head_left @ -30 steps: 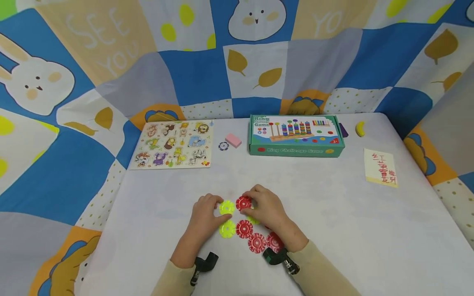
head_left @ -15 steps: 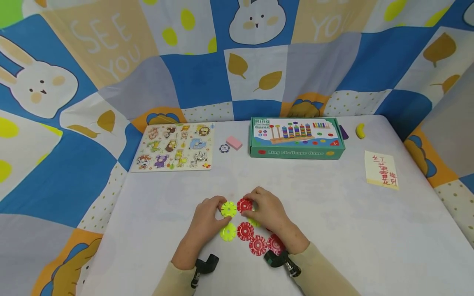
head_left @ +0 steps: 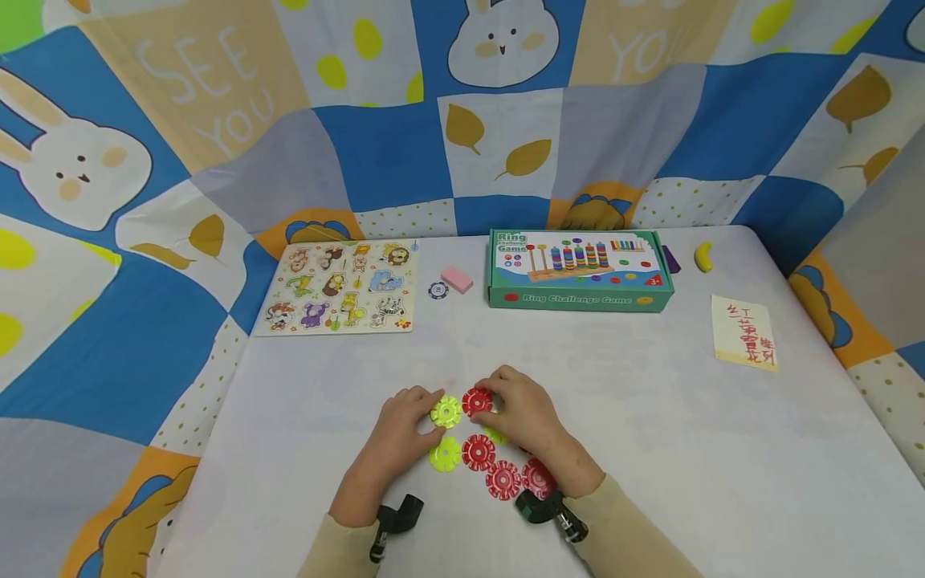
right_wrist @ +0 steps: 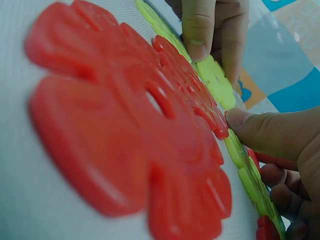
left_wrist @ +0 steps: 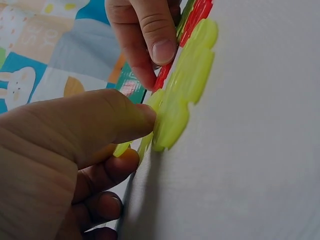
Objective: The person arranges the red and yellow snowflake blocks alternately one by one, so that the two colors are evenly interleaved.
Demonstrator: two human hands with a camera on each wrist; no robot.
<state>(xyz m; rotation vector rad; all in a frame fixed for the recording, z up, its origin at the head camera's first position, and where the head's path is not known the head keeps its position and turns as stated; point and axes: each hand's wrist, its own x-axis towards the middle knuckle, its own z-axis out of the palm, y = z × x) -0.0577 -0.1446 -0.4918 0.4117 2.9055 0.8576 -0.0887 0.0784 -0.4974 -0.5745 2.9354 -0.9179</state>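
Thumb and index finger of my left hand [head_left: 397, 429] pinch a yellow-green notched plastic disc [head_left: 446, 412] by its edges. To the right, my right hand [head_left: 527, 409] holds a red notched disc [head_left: 476, 402] at its edge between thumb and index finger. Just below lie another yellow-green disc [head_left: 445, 455] and a red disc [head_left: 478, 453] side by side. Two more red discs [head_left: 503, 480] sit nearer the front, one partly covered by the right wrist camera. Under the right hand, a yellow-green disc [head_left: 495, 434] is mostly hidden. The left wrist view shows the left thumb [left_wrist: 135, 120] against yellow-green plastic.
Behind the discs, an animal puzzle board [head_left: 340, 286] lies at the left and a green Ring Challenge Game box [head_left: 580, 299] at the right. Between them are a pink block [head_left: 457, 279] and a poker chip [head_left: 438, 291]. A toy banana [head_left: 703, 257] and a handwritten note [head_left: 745, 332] lie farther right.
My left hand's thumb and index finger have shifted slightly on the yellow-green disc, which has moved a little toward me. The right hand stays on its red disc.
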